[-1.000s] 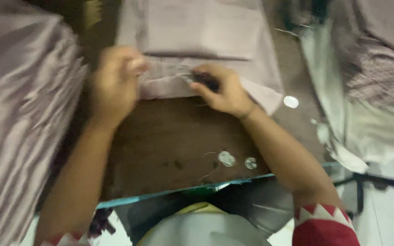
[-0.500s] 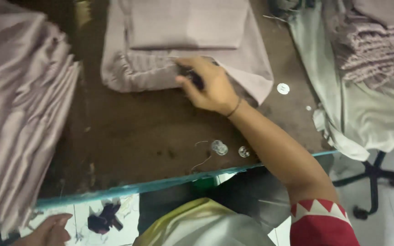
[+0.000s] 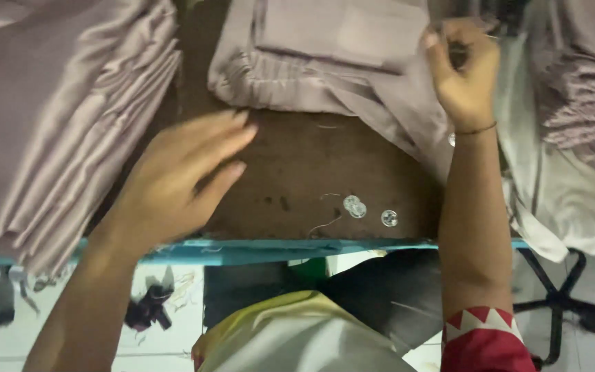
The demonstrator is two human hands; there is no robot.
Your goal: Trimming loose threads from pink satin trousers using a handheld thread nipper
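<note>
A tall stack of folded mauve fabric (image 3: 56, 117) is lying at the table's left. The folded mauve garment (image 3: 325, 62) is resting at the far edge of the brown table (image 3: 311, 179); it looks soft, light and limp, best gripped at its gathered band. The left hand (image 3: 173, 182) is hovering released, fingers spread. The right hand (image 3: 463, 72) is pinching something small and dark. Clear buttons (image 3: 356, 207) are lying near the front edge.

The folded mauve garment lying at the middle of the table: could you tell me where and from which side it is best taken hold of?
Probably at the gathered, elastic-looking edge of the folded mauve garment, which faces the person and bunches into a thick ridge easy to pinch. Come from the near side over the bare brown table, where the open left hand hovers. The right hand is at the far right corner.
</note>
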